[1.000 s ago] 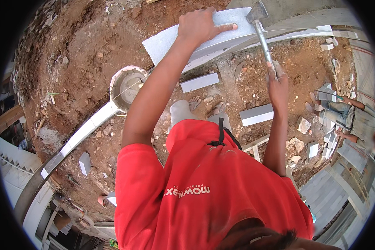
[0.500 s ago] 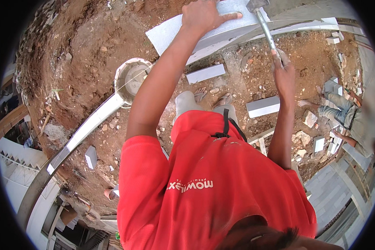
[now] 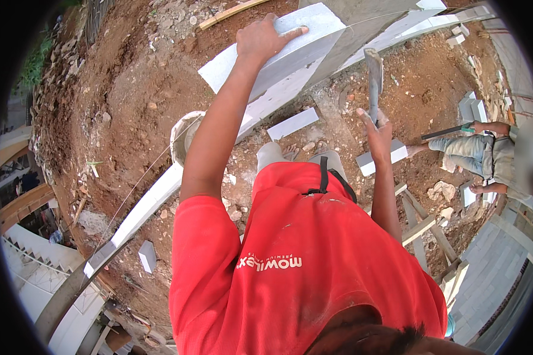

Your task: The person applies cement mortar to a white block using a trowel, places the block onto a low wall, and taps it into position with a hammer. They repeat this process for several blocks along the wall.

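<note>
Presently, the right hand (image 3: 378, 134) is grasping a hammer (image 3: 373, 84); the left hand (image 3: 265, 40), resting unclenched on the block (image 3: 293, 56), is risking misaimed blows.

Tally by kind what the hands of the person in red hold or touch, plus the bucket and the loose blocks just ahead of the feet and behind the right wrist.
Blocks: 3 (one under the left hand, two on the soil)
Tool: 1 (in the right hand)
Bucket: 1
Total: 5
</note>
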The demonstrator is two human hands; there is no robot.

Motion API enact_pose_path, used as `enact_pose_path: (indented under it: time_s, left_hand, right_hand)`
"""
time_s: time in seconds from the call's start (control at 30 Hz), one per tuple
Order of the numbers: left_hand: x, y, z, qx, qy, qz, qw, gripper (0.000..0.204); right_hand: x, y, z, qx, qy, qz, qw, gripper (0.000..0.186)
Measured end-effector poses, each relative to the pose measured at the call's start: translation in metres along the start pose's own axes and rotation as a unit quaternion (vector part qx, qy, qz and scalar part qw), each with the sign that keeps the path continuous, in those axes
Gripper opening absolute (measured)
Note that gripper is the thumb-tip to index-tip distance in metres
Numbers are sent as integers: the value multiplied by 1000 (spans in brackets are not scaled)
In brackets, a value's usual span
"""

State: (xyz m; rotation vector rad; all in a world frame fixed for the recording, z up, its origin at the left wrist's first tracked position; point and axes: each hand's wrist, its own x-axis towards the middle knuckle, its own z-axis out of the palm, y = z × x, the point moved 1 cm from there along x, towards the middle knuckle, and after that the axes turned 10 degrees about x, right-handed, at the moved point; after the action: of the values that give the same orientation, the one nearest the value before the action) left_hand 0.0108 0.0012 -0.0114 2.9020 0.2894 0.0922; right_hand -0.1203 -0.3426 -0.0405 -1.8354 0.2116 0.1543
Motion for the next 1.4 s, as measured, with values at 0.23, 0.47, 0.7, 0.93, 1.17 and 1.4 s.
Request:
enact_pose_path:
  time_s: [0.23, 0.47, 0.7, 0.93, 1.17, 1.4]
  left_hand:
    - [-1, -5, 0, 3, 37, 16, 999, 105]
    - [-30, 48, -15, -21, 116, 144, 983, 71]
    - [-27, 107, 25, 47, 98, 91, 990, 89]
    - [-36, 108, 23, 116, 80, 7, 990, 98]
    - [-35, 117, 22, 142, 60, -65, 986, 98]
    - [-21, 129, 11, 174, 27, -124, 977, 101]
  right_hand:
    - [-34, 166, -50, -292, 3, 155, 944, 48]
    - [-100, 320, -96, -164, 97, 356, 915, 37]
    - [-118, 501, -173, -154, 9, 341, 927, 25]
    - [-41, 490, -196, -241, -216, 290, 900, 25]
    - [61, 518, -207, -333, -232, 188, 894, 26]
    - [118, 475, -196, -430, -257, 79, 862, 23]
